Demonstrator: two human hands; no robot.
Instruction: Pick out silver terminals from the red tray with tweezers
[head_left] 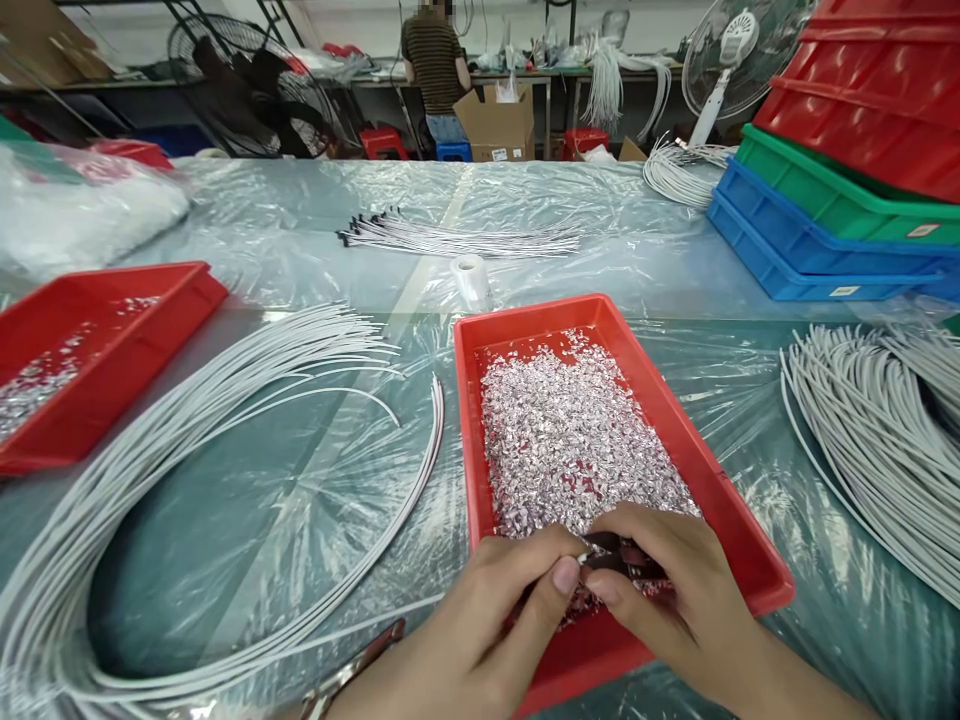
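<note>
Both my hands meet over the near end of a red tray (720, 480) filled with small shiny silver foil scraps (570, 440). My left hand (487, 620) pinches the end of a thin white cable that runs off to the left. My right hand (667, 590) is closed on the dark tip of that cable, fingers touching my left thumb. The tip itself is mostly hidden between the fingers.
White cable loops (187, 480) lie at left, another bundle (877, 440) at right. A second red tray (97, 350) sits far left. Stacked blue, green and red bins (840, 200) stand at back right. A tape roll (472, 280), cut cables (457, 238) and a person (435, 70) are beyond.
</note>
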